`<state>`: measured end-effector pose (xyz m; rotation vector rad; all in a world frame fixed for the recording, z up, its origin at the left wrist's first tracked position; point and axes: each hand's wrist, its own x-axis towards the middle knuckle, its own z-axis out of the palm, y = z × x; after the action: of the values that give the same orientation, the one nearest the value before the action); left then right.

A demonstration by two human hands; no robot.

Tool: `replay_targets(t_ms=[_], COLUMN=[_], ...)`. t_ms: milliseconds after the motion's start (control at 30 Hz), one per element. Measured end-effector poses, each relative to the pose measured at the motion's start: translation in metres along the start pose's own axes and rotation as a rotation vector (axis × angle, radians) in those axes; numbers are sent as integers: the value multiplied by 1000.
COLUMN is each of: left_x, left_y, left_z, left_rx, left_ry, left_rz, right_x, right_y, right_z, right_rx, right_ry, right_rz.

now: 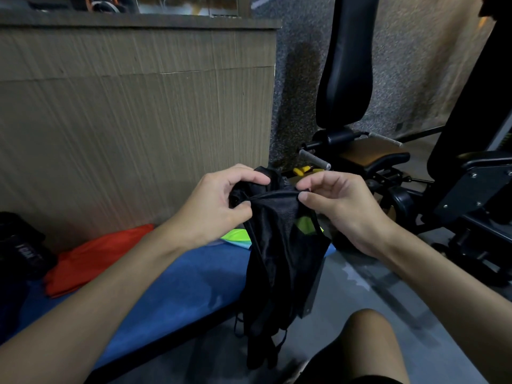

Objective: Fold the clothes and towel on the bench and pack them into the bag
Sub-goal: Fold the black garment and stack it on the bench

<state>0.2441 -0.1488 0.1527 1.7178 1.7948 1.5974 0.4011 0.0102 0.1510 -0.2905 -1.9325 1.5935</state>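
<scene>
Fingers [250, 177] of the left hand [219, 209] and the right hand [343, 212] curl and pinch the top edge of the black cloth [279, 245]. It hangs over the bench [180, 286] edge. It looks thin, floppy and light, so holding that edge seems best.

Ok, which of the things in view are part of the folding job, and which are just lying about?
Job: black cloth item held by left hand and right hand; orange cloth; blue towel; neon green garment; dark bag, probably.
Lying about: gym machine; yellow knob.
</scene>
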Motion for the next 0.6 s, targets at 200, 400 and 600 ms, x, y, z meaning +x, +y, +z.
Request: replay_targets(t_ms=[200, 400, 600], left_x=[-2, -6, -8], left_y=[0, -4, -6], left_z=[-1, -5, -3], left_rx=[-65, -38, -23], left_ry=[-5, -28, -56], left_rz=[-24, -38, -66], right_x=[2, 1, 3], right_y=[1, -5, -10], right_z=[-2, 1, 7], right_rx=[-561, -346, -204], right_ry=[-63, -95, -89], right_rz=[-250, -200, -193])
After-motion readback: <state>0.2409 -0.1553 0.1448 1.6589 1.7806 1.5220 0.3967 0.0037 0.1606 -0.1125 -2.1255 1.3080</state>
